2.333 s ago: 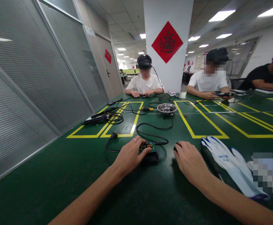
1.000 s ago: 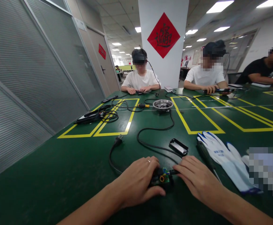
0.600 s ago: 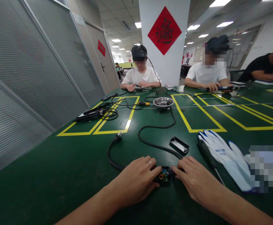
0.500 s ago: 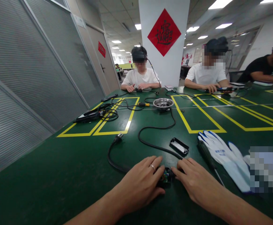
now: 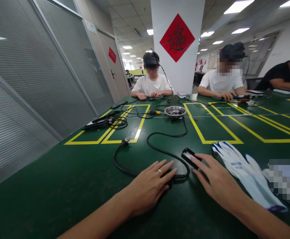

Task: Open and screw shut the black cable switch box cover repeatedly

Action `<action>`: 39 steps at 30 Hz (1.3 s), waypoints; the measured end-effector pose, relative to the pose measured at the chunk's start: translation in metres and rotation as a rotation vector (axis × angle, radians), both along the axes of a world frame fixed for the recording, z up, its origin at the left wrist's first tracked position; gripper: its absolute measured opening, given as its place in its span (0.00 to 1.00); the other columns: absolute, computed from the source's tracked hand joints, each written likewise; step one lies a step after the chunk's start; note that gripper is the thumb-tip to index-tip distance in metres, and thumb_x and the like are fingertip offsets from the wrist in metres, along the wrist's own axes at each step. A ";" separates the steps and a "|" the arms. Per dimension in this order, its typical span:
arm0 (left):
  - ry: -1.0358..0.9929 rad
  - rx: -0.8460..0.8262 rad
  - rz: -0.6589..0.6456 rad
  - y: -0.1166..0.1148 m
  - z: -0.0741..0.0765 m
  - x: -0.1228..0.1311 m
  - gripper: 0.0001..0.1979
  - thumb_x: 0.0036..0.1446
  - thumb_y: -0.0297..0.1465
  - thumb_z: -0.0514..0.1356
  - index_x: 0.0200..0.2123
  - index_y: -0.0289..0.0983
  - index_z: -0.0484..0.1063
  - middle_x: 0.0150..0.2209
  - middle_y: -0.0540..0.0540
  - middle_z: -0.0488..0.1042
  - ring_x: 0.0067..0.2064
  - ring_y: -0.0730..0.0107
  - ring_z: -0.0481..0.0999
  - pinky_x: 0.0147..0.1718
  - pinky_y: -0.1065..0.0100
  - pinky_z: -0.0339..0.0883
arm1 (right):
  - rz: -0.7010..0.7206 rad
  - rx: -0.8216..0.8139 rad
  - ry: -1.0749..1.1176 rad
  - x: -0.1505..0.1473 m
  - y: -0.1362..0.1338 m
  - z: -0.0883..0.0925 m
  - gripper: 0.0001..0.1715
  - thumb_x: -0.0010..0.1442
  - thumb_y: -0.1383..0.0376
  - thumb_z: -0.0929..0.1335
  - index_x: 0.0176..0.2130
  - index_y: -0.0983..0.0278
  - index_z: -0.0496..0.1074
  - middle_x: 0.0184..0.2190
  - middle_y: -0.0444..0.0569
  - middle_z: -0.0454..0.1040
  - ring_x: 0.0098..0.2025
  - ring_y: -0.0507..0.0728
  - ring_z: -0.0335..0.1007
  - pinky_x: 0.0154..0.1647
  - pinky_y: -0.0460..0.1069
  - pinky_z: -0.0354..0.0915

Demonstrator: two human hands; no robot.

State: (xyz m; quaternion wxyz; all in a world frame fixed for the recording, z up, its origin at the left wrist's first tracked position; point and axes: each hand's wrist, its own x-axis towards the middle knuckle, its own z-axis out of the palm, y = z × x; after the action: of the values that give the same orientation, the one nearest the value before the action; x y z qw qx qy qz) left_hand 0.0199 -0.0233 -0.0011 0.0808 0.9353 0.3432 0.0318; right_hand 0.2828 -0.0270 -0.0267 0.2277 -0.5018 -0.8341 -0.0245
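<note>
My left hand (image 5: 152, 182) lies low over the table with its fingers stretched out and a ring on one of them. Under its fingertips a dark part shows, joined to the black power cord (image 5: 157, 151); the hand hides most of this part. The cord's plug (image 5: 125, 142) rests on the table beyond the hand. My right hand (image 5: 216, 179) has its fingers and thumb at the near end of a small black plastic cover (image 5: 187, 154), hollow side up. The fingers hide that end of the cover.
White work gloves (image 5: 241, 169) lie to the right. Farther off are a metal bowl (image 5: 175, 112), a yellow-and-black screwdriver (image 5: 154, 112) and coiled black cables (image 5: 117, 121). Yellow tape (image 5: 222, 142) marks the green table. Co-workers (image 5: 152, 81) sit across from me.
My right hand has left the open device with the circuit board and moved forward onto the black cover. My left hand's fingers have straightened over the device, hiding it. The view has shifted slightly.
</note>
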 end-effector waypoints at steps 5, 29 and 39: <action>0.018 -0.002 0.009 -0.003 0.003 0.005 0.26 0.65 0.28 0.49 0.65 0.44 0.49 0.62 0.42 0.60 0.58 0.55 0.64 0.55 0.52 0.62 | -0.029 -0.030 -0.096 0.008 0.014 -0.017 0.22 0.64 0.63 0.60 0.57 0.58 0.66 0.54 0.55 0.66 0.55 0.62 0.63 0.54 0.62 0.64; -0.170 -0.097 0.114 0.003 0.000 0.000 0.21 0.61 0.40 0.58 0.56 0.39 0.64 0.49 0.44 0.67 0.49 0.58 0.68 0.50 0.56 0.66 | -0.241 -0.207 0.126 0.015 0.003 -0.016 0.16 0.60 0.60 0.64 0.48 0.58 0.69 0.47 0.50 0.70 0.47 0.59 0.69 0.50 0.60 0.66; -0.406 -0.004 0.195 0.004 0.004 -0.001 0.12 0.65 0.34 0.54 0.50 0.39 0.68 0.48 0.44 0.68 0.50 0.62 0.67 0.50 0.59 0.64 | -0.237 0.025 0.301 0.009 -0.005 0.001 0.24 0.57 0.62 0.68 0.53 0.59 0.64 0.50 0.50 0.69 0.53 0.60 0.65 0.56 0.60 0.62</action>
State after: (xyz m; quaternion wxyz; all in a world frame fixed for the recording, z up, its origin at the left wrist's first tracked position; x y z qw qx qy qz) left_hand 0.0192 -0.0191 0.0027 0.1465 0.8720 0.4085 0.2265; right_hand 0.2917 -0.0323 -0.0261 0.3518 -0.5917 -0.7252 0.0137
